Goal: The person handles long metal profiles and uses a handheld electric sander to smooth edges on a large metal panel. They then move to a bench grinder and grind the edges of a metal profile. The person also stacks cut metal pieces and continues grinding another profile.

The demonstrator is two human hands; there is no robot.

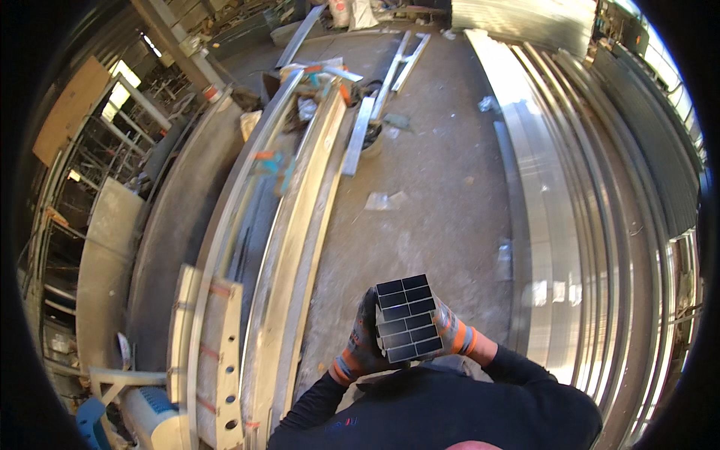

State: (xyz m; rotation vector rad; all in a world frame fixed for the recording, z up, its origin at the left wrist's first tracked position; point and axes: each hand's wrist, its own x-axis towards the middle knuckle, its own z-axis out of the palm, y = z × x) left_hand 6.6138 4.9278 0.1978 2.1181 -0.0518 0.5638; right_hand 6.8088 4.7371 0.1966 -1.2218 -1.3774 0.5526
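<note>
Both gloved hands — the left hand (363, 339) on one side, the right hand (453, 330) on the other — grip a block (409, 319) between them, close in front of the person's dark top (450, 405). The block's upper face is a grid of dark rectangles with thin pale edges. The fingers are closed against its sides, though most of them are hidden from view. The gloves are grey with orange, and the block is held above the floor (427, 232), between two long rows of stock. To the left run long beams (289, 247), with a blurred teal and orange clamp (274, 166) over them; to the right lie shiny metal strips (551, 225). Farther ahead, a pale scrap (385, 201) lies on the floor — beyond it, a metal bar (359, 136).
</note>
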